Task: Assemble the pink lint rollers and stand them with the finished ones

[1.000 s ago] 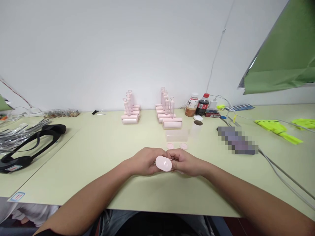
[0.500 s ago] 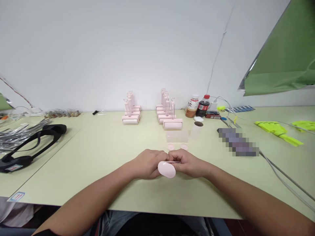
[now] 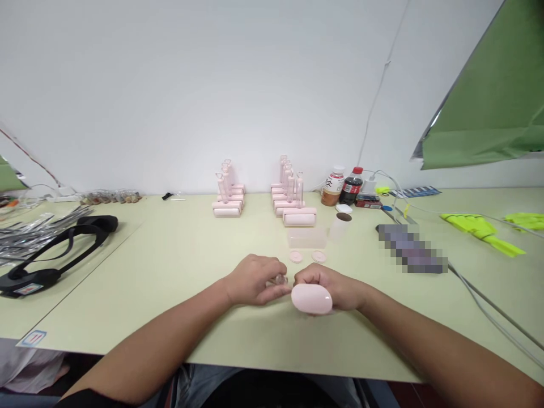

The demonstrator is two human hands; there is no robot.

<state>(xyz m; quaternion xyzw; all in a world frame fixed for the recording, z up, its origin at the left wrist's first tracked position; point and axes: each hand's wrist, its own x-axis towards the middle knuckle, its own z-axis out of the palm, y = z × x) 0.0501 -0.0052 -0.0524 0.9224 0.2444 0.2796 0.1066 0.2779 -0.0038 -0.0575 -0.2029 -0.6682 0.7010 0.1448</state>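
Note:
My right hand (image 3: 335,285) is closed around a pale pink plastic part of a lint roller. Its smooth oval end (image 3: 312,299) faces me, and the rest is mostly hidden by the fingers. To its left, my left hand (image 3: 256,279) has thumb and fingers closed on a small clear piece (image 3: 280,279), mostly covered, so its kind does not show. Just beyond the hands lie two round pink caps (image 3: 296,256). Behind the caps is a translucent pale pink cover (image 3: 306,238), and beside it stands a white sticky-paper roll (image 3: 340,225) with a brown core.
Pink lint rollers (image 3: 300,217) stand upright in two rows near the wall. At their right are a drink bottle (image 3: 332,187) and a cola bottle (image 3: 351,187). A blurred-out phone-like object (image 3: 410,248) lies right. A black strap device (image 3: 55,255) lies left.
My hands, together before, have moved apart. The pink part has shifted right and turned in my right hand, while a small clear piece now shows in my left.

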